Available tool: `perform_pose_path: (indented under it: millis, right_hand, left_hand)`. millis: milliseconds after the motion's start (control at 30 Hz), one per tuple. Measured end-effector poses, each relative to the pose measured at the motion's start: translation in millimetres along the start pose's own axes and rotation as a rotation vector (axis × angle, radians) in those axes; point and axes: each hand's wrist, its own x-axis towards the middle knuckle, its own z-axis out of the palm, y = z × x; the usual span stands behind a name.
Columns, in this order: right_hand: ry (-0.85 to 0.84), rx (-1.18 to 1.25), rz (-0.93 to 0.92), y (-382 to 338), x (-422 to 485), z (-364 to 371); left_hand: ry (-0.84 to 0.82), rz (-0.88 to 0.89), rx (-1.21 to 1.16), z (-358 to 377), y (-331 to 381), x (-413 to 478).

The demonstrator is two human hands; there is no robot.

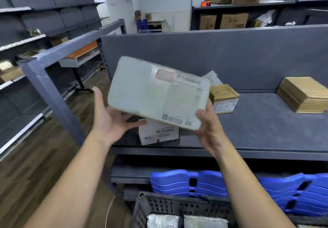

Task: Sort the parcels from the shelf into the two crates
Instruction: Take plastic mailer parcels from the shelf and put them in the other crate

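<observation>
I hold a flat grey-white padded parcel with a shipping label, tilted, in the air above the shelf's left end. My left hand supports its lower left edge from below, fingers spread under it. My right hand grips its lower right corner, thumb on top. On the grey shelf lie a white box under the parcel, a small brown box, and a larger brown box at the right. A dark grey crate stands below, holding two white bagged parcels.
Stacked blue plastic pieces lie behind the crate under the shelf. The shelf frame's grey post stands at my left. Racks with grey bins line the left aisle over a wooden floor. More cardboard boxes sit on far racks.
</observation>
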Motion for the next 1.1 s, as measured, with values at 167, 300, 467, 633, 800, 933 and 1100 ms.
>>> perform_pose_path:
  millis: [167,300,467,633,800,933,1100]
  right_hand:
    - [-0.081,-0.092,-0.012,0.8,3.7,-9.3]
    - [-0.034,-0.081,-0.031,-9.0,0.5,0.1]
    - [0.06,0.014,0.056,-17.3,-2.4,1.9]
    - [0.081,0.078,0.113,-21.5,3.0,-21.9]
    - [0.06,0.092,0.009,-24.4,3.3,-31.9]
    - [0.071,0.113,-0.014,-23.2,4.8,-34.8]
    - [0.09,0.108,0.005,-22.3,3.1,-32.8]
  left_hand:
    - [-0.16,-0.073,0.24,-4.0,7.7,-17.4]
    - [-0.096,-0.009,0.26,0.3,-3.2,-21.3]
    - [-0.11,0.067,0.351,-15.4,-9.0,-21.2]
    - [-0.381,0.136,0.69,-33.3,-4.0,-23.4]
    - [-0.316,0.234,0.869,-22.4,-18.4,-29.7]
    - [-0.253,0.311,0.887,-22.9,-29.3,-27.8]
    - [-0.256,0.336,0.879,-26.2,-28.9,-24.1]
